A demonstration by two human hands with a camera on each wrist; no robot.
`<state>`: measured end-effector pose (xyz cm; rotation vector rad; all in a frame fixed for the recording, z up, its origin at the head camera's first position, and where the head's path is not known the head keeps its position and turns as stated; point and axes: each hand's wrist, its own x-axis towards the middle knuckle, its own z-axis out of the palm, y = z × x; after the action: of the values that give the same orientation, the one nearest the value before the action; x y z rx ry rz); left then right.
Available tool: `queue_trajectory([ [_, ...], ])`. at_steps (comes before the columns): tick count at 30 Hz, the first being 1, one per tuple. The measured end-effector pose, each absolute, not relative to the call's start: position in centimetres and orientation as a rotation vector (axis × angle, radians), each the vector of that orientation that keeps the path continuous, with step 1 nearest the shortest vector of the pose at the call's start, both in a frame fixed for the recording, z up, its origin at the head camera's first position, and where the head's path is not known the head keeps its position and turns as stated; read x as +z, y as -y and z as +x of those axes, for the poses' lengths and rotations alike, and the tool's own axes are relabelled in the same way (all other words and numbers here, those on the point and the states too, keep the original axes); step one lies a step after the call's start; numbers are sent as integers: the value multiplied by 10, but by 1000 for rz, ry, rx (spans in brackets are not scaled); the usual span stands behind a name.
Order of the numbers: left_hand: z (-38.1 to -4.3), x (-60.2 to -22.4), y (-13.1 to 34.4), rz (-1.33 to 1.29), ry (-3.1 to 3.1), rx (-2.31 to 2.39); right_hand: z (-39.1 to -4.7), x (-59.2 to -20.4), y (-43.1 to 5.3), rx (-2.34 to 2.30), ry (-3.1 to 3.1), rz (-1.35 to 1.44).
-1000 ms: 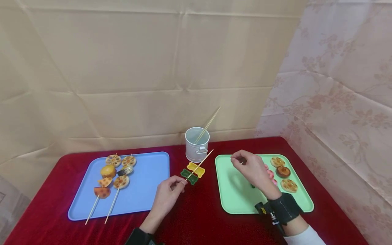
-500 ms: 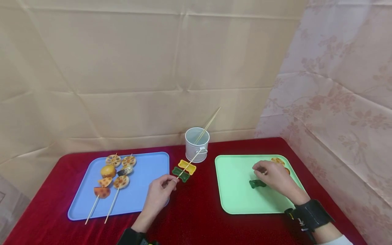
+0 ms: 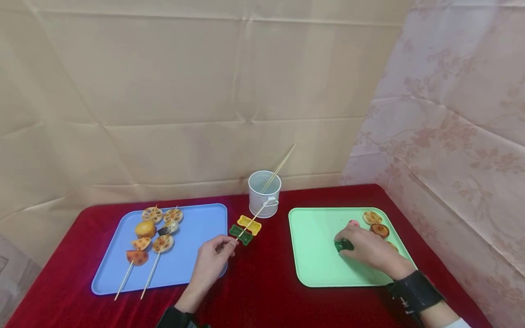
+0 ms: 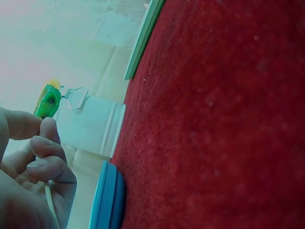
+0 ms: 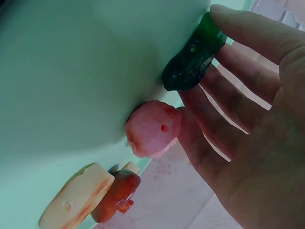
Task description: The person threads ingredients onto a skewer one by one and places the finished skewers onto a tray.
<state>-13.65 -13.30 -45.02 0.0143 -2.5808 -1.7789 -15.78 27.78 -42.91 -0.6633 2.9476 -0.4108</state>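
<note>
My left hand pinches a skewer with a yellow pepper piece and a green pepper piece. At two o'clock, my right hand curls thumb and fingers around another green pepper piece at the green tray. Two full skewers on the blue tray at ten o'clock look done; mine looks half made. A pink piece, a mushroom and lotus slices are left, with sticks in the twelve o'clock bucket.

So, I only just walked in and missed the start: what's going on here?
A person's left hand holds a skewer threaded with a green piece and a yellow piece. Their right hand grips another green piece at the green tray. Two loaded skewers lie on the blue tray; bare sticks lean in the white bucket.
</note>
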Motion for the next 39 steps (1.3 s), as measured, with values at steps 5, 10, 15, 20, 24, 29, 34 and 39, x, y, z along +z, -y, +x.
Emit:
queue_trajectory([
  [5,-136,-450,133,28,2577,-1792,-157,-432,-275,-402,-2948,-700],
  [10,-135,-449,133,21,2567,-1791,-158,-433,-273,-409,-2944,-676],
  [15,-136,-450,133,14,2563,-1786,-161,-432,-272,-472,-2964,-632],
  [20,-135,-450,133,30,2578,-1783,-163,-429,-268,-579,-3033,-648],
  [24,-134,-449,132,12,2568,-1788,-165,-428,-261,-721,-3078,-639],
  [29,-133,-449,131,-1,2562,-1792,-165,-427,-249,-1014,-3048,-535],
  [34,-133,-450,131,-4,2568,-1786,-167,-425,-237,-1266,-2965,-377],
  [39,-134,-451,130,-5,2570,-1787,-172,-420,-225,-1412,-2886,-195],
])
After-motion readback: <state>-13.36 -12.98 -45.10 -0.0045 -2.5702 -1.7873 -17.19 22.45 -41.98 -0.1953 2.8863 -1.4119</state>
